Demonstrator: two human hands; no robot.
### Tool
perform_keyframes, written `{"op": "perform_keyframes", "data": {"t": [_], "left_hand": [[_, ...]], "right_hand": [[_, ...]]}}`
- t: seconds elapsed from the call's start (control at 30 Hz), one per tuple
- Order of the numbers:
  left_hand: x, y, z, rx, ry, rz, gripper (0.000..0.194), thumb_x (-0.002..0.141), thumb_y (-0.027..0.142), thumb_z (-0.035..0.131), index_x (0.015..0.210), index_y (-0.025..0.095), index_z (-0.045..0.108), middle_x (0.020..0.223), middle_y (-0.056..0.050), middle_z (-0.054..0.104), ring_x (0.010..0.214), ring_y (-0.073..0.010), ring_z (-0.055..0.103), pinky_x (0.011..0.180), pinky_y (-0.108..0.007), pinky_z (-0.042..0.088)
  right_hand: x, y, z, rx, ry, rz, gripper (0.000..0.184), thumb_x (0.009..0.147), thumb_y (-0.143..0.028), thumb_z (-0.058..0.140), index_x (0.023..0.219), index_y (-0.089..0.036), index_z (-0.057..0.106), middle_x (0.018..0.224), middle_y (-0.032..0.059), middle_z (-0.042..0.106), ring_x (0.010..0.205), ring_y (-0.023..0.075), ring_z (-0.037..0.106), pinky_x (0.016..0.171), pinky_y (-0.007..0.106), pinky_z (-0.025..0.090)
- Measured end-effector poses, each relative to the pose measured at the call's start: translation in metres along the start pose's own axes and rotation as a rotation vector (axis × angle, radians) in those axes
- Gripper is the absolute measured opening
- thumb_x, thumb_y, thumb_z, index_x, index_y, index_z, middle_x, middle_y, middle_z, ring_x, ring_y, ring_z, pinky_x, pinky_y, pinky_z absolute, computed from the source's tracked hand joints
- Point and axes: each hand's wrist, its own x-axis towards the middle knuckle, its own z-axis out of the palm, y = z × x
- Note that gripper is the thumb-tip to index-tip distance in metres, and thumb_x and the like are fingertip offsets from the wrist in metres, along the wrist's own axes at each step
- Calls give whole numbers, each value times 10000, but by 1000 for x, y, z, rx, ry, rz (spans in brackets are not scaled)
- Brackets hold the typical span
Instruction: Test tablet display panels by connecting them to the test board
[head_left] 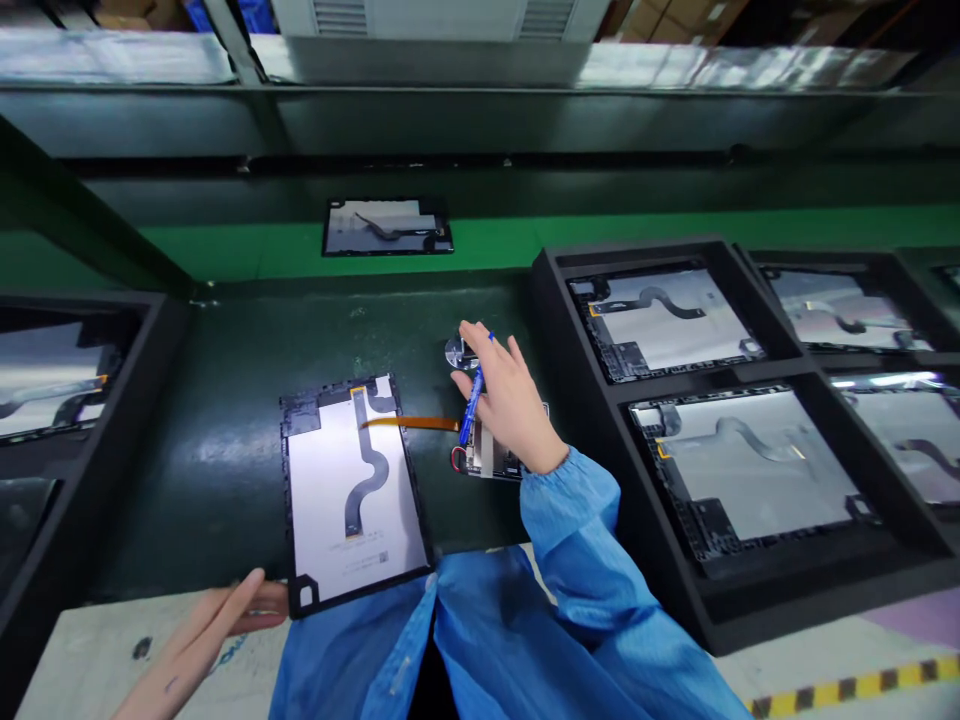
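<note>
An opened tablet back panel (351,486) with a white shield and a dark flex cable lies on the dark green bench in front of me. My left hand (214,625) rests at its near left corner, fingers stretched out, touching the frame edge. My right hand (510,400) hovers past the panel's right side with a blue pen-like tool (472,400) held between its fingers, over a small circuit board (487,458). An orange ribbon cable (412,423) runs from the panel toward that board. A small round metal piece (459,352) lies by my fingertips.
Black foam trays (750,375) at right hold several similar tablet panels. Another black tray (75,400) sits at the left. One more panel (386,227) lies on the green conveyor strip (225,250) behind. A yellow-black striped edge (855,688) marks the bench front.
</note>
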Motion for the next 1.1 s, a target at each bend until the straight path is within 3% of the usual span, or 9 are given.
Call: {"op": "perform_keyframes", "data": {"t": [0.1,0.23,0.37,0.53,0.63,0.77,0.9,1.0,1.1], "left_hand": [[8,5,26,-180,-47,-231,448,668,654,805,856,247,808,1021,-131,751,1073,-392,683,1096,-522,479],[7,13,43,-368,-169,-179,426,641,583,874,838,212,798,968,-121,757,999,-366,707,1021,-491,533],[0,20,44,-462,-51,-117,449,642,588,874,857,205,781,894,-112,754,940,-342,713,844,-427,597],[0,41,46,-534,40,25,687,566,470,916,1161,182,732,1157,-142,725,1069,-370,672,802,-363,580],[-1,50,42,-616,152,68,716,533,442,904,1176,186,725,1208,-132,710,1111,-373,655,734,-325,572],[-9,53,13,-748,533,137,679,473,382,874,1109,206,719,1101,-80,742,1073,-335,668,758,-309,582],[-14,50,-39,-965,922,242,470,544,232,764,1002,239,658,936,17,722,825,-193,679,626,-224,562],[-12,45,-75,-1037,1083,315,286,609,122,670,856,198,548,737,58,601,547,-70,511,504,-136,466],[-8,37,-99,-1006,1115,344,248,652,115,649,730,186,424,604,70,431,458,-44,352,436,-110,383]], "right_hand": [[0,2,2,22,40,4,587,1013,-291,391,1566,-162,243,1542,138,468,1449,269,441,1244,573,253],[3,6,2,-104,65,3,532,1016,-270,377,1525,-122,333,1506,153,508,1421,299,466,1230,584,266],[7,6,5,-214,137,-60,501,1030,-283,373,1507,-132,367,1464,143,552,1462,310,403,1211,597,286],[7,11,11,-208,170,-141,492,1046,-341,371,1491,-137,412,1409,183,588,1418,336,468,1161,599,369],[8,17,16,-188,195,-138,495,1048,-410,348,1458,-155,454,1355,185,631,1404,375,481,1118,631,411],[10,22,22,-142,182,-141,529,1033,-451,345,1499,-207,406,1318,191,653,1408,402,469,1134,658,387],[10,24,23,30,213,-130,597,984,-498,417,1551,-327,340,1369,165,616,1337,418,536,1059,631,481],[8,23,21,102,231,-77,579,949,-545,454,1515,-451,376,1336,110,641,1176,417,641,893,617,568],[5,20,21,116,211,-121,535,947,-584,448,1462,-438,450,1280,86,679,1099,401,678,821,604,598]]}}
